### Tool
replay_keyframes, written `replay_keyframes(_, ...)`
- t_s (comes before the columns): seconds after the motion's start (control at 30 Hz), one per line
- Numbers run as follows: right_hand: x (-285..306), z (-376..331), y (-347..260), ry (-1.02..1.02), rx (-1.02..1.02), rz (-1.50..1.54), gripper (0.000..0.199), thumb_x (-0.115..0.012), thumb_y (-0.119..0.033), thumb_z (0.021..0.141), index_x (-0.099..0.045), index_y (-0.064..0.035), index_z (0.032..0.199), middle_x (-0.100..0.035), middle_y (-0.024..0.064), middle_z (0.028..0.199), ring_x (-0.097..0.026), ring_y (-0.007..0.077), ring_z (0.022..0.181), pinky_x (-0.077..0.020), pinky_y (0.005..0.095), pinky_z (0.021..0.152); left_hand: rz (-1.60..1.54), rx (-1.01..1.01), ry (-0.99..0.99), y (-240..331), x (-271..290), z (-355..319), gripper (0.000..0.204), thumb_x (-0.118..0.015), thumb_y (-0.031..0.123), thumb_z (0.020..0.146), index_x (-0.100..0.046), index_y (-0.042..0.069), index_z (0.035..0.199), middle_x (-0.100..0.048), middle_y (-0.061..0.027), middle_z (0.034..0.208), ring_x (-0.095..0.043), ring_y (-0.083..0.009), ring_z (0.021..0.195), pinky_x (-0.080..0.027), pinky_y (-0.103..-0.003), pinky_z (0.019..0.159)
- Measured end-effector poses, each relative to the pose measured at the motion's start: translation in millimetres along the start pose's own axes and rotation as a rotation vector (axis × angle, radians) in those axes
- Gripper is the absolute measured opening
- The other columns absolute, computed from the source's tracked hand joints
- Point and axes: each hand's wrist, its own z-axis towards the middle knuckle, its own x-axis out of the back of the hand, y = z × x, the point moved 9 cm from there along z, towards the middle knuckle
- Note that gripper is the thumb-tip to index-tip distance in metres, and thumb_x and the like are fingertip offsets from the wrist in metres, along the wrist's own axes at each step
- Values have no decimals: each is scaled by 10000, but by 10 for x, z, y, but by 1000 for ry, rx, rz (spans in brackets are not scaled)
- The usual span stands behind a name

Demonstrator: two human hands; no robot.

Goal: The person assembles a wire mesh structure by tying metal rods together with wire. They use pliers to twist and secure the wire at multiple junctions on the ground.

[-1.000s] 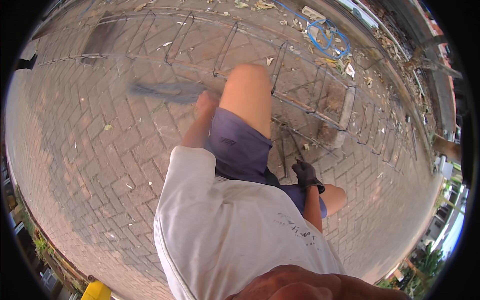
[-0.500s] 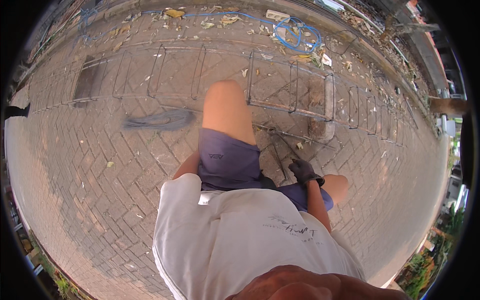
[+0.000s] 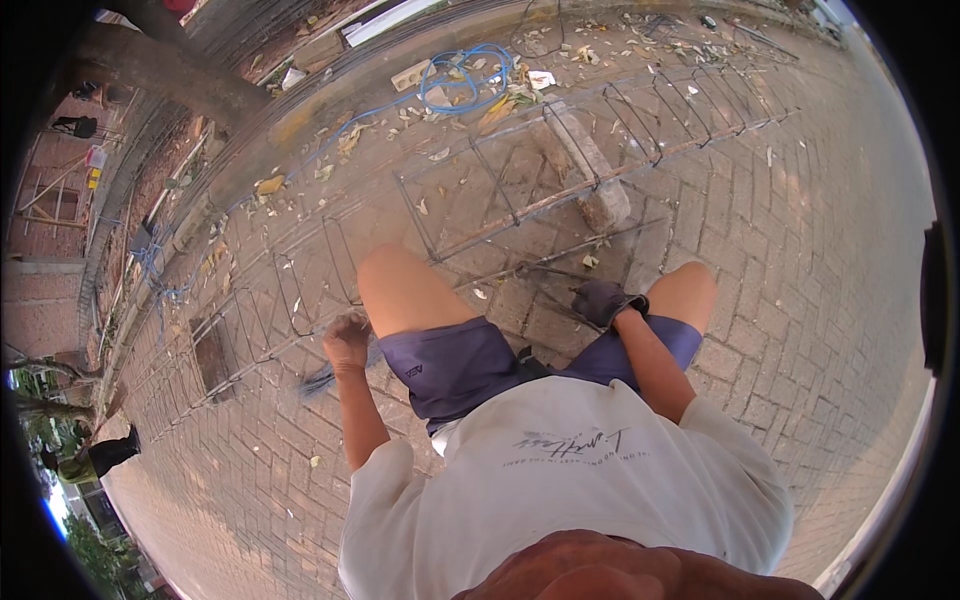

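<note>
Right up close, the white T-shirt (image 3: 580, 450) spreads below, and the person's navy shorts (image 3: 450, 370) lead to two bent knees. Over on the right, the right hand (image 3: 602, 302) wears a dark glove, palm turned downward inside the right knee; a dark two-handled tool (image 3: 553, 272) sits on the paving just at its fingers, and whether that grip has closed on it cannot be told. To the left, the bare left hand (image 3: 347, 340) hangs beside the left knee, fingers curled in; whether its grip pinches anything cannot be told either. A bundle of grey wire (image 3: 318, 384) lies just past it on the brick paving (image 3: 260, 450), partly hidden by the forearm. Beyond the knees runs the rebar cage (image 3: 516, 220), slanting across, propped on a concrete block (image 3: 590, 175). Farther out: dry leaves, a coiled blue hose (image 3: 468, 82), then a tree trunk (image 3: 160, 75).
</note>
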Motion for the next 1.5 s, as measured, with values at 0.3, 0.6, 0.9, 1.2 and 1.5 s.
replay_keyframes(0.3, 812, -299, -428, 190, 210, 451, 551, -782, -361, 934, -690, -49, 1379, -765, 190, 1207, -745, 371, 1101, -567, 489, 975, 166, -80, -558, 1768, -2832, -1590, 91, -602, 119, 1070, -575, 44, 1027, -431, 25, 696, -312, -53, 511, -246, -230, 457)
replay_keyframes(0.6, 3099, -2153, -1768, 968, 767, 208, 929, -926, -412, 805, -509, -122, 1583, -516, 221, 1504, -474, 463, 1393, -373, 584, 1164, 1145, 490, -1019, -316, -4723, -2069, 223, -738, 190, 1004, -678, 3, 1109, -587, 30, 816, -511, -60, 661, -376, -263, 551)
replay_keyframes(0.9, 3127, -2224, -1693, 873, 940, 629, 685, -807, -173, 904, -552, -47, 1528, -601, 233, 1341, -600, 444, 1226, -480, 507, 1047, 1164, 142, -1156, -171, -5464, -2532, 304, -775, 297, 976, -752, 6, 1064, -680, -5, 872, -600, -78, 780, -488, -301, 669)
replay_keyframes(1.2, 3296, -2251, -1558, 823, 936, 227, 276, -768, -165, 959, -778, -124, 1231, -698, 141, 1075, -684, 394, 957, -545, 465, 893, 1773, -1563, -1006, 903, -5419, -2849, 378, -725, 291, 992, -682, 69, 689, -616, -97, 619, -596, -296, 547, -448, -439, 528)
replay_keyframes(1.5, 2537, -1505, -1264, 565, 813, 256, 112, -758, -203, 954, -762, -100, 998, -726, 140, 949, -696, 397, 877, -538, 494, 830, 2108, -679, -434, 1361, -3111, -1616, 363, -713, 369, 983, -777, 44, 837, -731, -156, 753, -698, -400, 711, -550, -522, 700)
